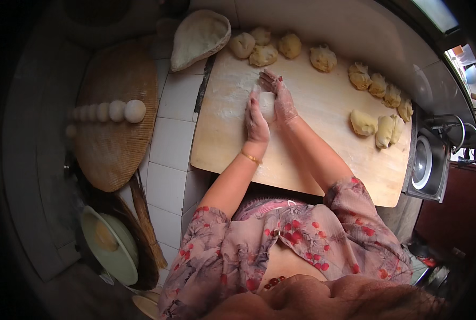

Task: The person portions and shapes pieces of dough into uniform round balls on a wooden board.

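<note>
On a floured wooden board (230,148), my left hand (257,120) and my right hand (281,98) cup a smooth, round, pale dough ball (267,106) between their palms, one on each side. Both hands are dusted with flour. Loose flour (230,104) lies on the board left of the ball. Rough yellowish dough lumps (263,55) sit along the board's far edge, with more lumps (363,122) at its right side.
A row of smooth dough balls (135,111) rests on a ribbed oval tray (114,160) at the left. A floury bowl-shaped container (200,38) stands beyond the board's left corner. A green basin (114,252) is lower left, near a straw broom (148,224). A metal sink (432,180) adjoins the right.
</note>
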### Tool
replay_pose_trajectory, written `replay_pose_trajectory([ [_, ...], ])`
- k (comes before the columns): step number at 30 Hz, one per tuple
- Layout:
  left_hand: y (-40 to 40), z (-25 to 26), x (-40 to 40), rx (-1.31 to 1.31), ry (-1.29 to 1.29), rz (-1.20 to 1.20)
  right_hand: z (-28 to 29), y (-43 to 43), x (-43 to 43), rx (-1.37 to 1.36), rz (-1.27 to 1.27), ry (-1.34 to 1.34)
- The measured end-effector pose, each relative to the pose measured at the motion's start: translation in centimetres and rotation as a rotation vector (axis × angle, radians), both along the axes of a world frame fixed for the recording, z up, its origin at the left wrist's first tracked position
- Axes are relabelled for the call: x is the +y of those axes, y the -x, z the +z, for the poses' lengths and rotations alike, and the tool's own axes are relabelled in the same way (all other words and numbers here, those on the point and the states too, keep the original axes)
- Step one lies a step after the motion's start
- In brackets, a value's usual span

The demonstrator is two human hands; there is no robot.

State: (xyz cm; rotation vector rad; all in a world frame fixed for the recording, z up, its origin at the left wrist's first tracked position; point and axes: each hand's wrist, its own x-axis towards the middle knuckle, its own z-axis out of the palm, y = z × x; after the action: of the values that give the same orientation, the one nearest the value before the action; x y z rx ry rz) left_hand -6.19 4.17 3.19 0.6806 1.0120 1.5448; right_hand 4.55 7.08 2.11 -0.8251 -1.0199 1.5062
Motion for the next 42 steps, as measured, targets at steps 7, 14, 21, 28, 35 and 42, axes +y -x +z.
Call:
replay_pose_trajectory([
  [7, 0.4, -0.1, -0.5, -0.064, 0.028, 0.162, -0.3, -1.4, -0.9, 0.070, -0.016, 0.140],
  [14, -0.6, 1.3, 0.2, -0.044, 0.056, 0.041, -1.2, 0.8, -2.8, -0.060, 0.064, 0.015],
  [21, -3.1, 0.6, -2.7, -0.034, 0.072, 0.077, 0.8, -0.2, 0.9, 0.106, -0.009, 0.162],
  [28, 0.4, 0.6, 0.8, -0.084, 0.089, 0.168, -0.4, -1.6, -1.5, 0.053, 0.174, 0.136],
  [35, -1.8, 1.5, 0.4, -0.078, 0.085, 0.121, -0.7, 0.4, -3.1, -0.185, 0.005, -0.049],
  [42, -4.6, 0.8, -2.3, -0.090, 0.016, 0.182, 1.5, -1.0, -1.0, 0.057, 0.086, 0.118],
])
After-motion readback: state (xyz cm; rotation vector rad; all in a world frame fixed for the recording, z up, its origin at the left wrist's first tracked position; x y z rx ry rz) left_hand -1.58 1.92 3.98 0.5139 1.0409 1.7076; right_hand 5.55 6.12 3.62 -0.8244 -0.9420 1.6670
